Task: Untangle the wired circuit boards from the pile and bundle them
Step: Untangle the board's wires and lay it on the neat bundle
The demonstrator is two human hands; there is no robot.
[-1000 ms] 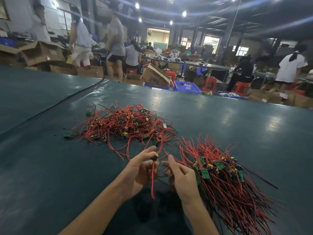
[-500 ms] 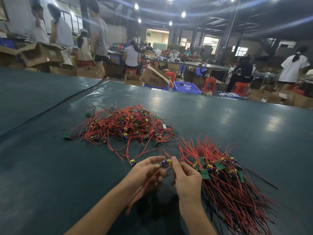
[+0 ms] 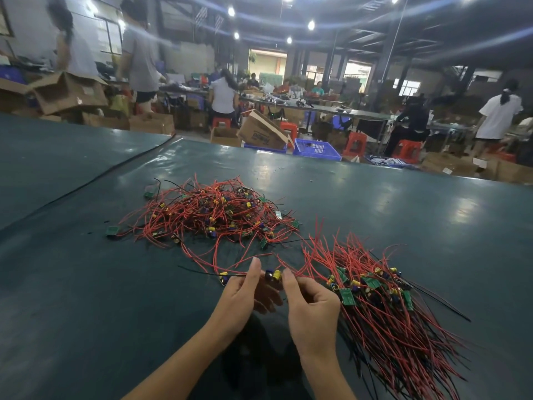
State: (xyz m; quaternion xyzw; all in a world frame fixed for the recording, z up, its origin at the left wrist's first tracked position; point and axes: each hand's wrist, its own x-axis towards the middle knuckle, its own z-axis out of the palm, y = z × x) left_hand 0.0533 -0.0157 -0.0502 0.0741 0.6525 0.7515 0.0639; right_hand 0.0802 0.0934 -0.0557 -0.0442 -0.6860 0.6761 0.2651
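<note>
A tangled pile of small circuit boards with red wires (image 3: 213, 216) lies on the dark green table (image 3: 403, 215), straight ahead of me. To its right, an ordered bundle of boards with red and black wires (image 3: 383, 301) fans toward the near edge. My left hand (image 3: 245, 298) and my right hand (image 3: 311, 307) meet just before the pile and pinch one wired circuit board (image 3: 272, 275) with a yellow capacitor between their fingertips. Its red wires trail back toward the pile. A second small board (image 3: 224, 277) lies by my left fingertips.
A loose green board (image 3: 113, 230) lies at the pile's left. A seam (image 3: 86, 183) crosses the table at the left. Beyond the far edge stand cardboard boxes (image 3: 262, 131), a blue crate (image 3: 315, 148), red stools and several people at other benches.
Both hands have shifted forward toward the pile. The board, first held low in my left hand with a wire hanging down, is now pinched between both hands' fingertips with its wires stretched out.
</note>
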